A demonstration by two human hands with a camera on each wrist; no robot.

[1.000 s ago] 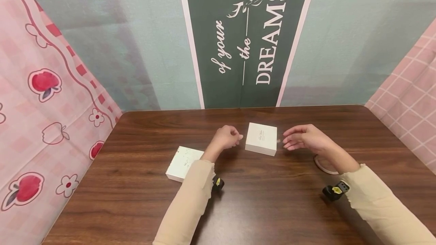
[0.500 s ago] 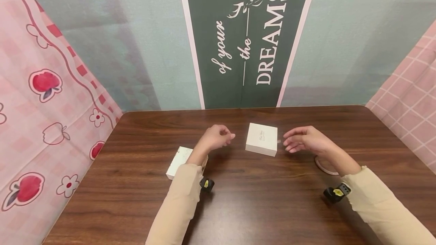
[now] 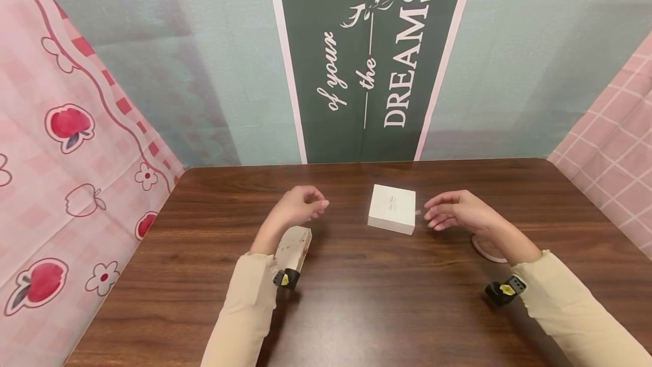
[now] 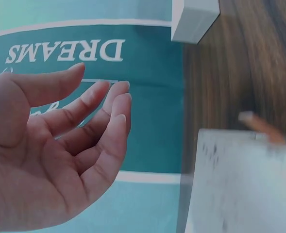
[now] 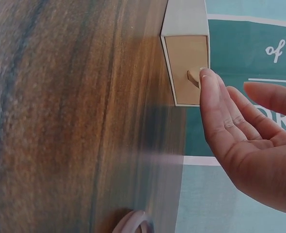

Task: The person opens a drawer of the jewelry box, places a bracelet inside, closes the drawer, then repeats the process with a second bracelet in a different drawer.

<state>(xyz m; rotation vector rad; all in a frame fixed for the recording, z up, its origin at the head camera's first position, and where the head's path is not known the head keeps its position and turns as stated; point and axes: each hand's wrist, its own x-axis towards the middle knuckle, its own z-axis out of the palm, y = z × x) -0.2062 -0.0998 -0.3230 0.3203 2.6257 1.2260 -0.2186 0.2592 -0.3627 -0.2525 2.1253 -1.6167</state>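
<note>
A white drawer-style box (image 3: pixel 392 208) with small printed lettering lies on the table between my hands. In the right wrist view its tan drawer front (image 5: pixel 187 63) carries a small ribbon tab (image 5: pixel 193 79). My right hand (image 3: pixel 460 209) hovers just right of that tab, fingers loosely bent, holding nothing. To the left, my left hand (image 3: pixel 297 207) hangs in the air, relaxed and holding nothing. Below it sits a second white box (image 3: pixel 294 245) with dark specks, partly hidden by my left forearm. The left wrist view shows this speckled box (image 4: pixel 244 184) closer, with a blurred orange-brown strip (image 4: pixel 266 128) at its edge.
A pinkish ring-shaped object (image 3: pixel 488 249) lies under my right wrist, partly hidden. The brown wooden table (image 3: pixel 377 304) ends at a green-grey fabric backdrop (image 3: pixel 214 72), with pink cloths at both sides.
My left hand has moved left, away from the lettered box, and its forearm now covers the speckled box's left part. The right hand has hardly moved. Both boxes stay put.
</note>
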